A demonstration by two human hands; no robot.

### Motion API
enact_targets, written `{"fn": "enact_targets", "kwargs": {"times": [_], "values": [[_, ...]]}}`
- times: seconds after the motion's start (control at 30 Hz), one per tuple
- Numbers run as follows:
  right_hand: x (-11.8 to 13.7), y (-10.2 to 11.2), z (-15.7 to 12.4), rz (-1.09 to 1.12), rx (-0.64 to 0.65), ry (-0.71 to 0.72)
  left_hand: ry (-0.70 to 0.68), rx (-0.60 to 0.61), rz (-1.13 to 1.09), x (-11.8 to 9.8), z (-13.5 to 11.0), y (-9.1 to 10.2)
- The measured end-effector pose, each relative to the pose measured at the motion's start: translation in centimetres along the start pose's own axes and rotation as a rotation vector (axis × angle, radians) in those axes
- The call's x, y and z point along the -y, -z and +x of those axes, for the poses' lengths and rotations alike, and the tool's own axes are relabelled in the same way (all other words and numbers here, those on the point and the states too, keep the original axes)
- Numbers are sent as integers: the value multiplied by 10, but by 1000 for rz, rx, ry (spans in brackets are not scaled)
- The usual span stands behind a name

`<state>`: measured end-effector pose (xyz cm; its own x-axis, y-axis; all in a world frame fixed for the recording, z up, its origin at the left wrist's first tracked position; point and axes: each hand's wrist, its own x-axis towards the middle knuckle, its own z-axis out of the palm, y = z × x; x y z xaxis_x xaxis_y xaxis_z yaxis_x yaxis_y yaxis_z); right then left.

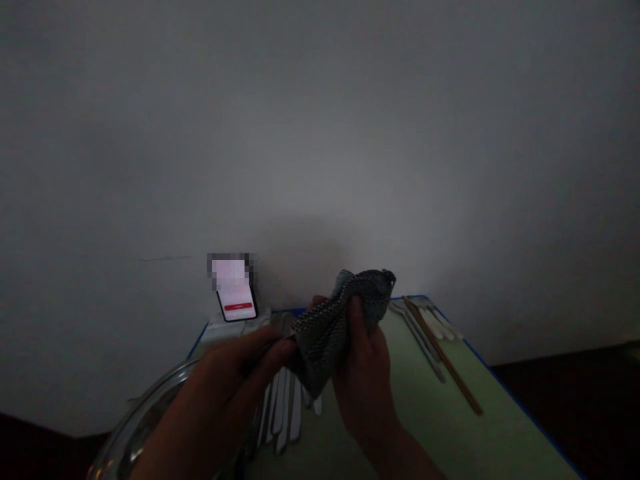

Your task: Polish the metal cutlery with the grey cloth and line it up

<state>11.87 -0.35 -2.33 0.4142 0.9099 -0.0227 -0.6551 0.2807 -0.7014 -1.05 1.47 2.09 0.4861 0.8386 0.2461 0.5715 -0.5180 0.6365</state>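
My right hand [365, 367] is closed round a dark checked cloth [325, 333], its thumb pressing on top of the bunched fabric. At the cloth's left end, my left hand [240, 373] pinches something thin, mostly hidden by the fingers and the fabric; its kind cannot be made out. Both hands are raised above the table. Below and behind them several metal utensils with flat handles [283, 413] lie side by side, partly covered by my left hand.
On the green, blue-edged table [420, 427], chopsticks [447, 363], long metal utensils [423, 343] and several white-handled pieces [443, 325] lie at the right. A phone [237, 300] leans near the wall [320, 133]. A shiny metal basin [130, 427] stands at lower left.
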Motion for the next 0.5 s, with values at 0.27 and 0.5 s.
{"fn": "enact_targets", "kwargs": {"times": [0.27,0.5], "values": [[7,5,10,-119,122,-6,-29,-136,35,0,5,-3],[41,25,36,-103,-95,159,183,-323,13,8,-13,23]]}}
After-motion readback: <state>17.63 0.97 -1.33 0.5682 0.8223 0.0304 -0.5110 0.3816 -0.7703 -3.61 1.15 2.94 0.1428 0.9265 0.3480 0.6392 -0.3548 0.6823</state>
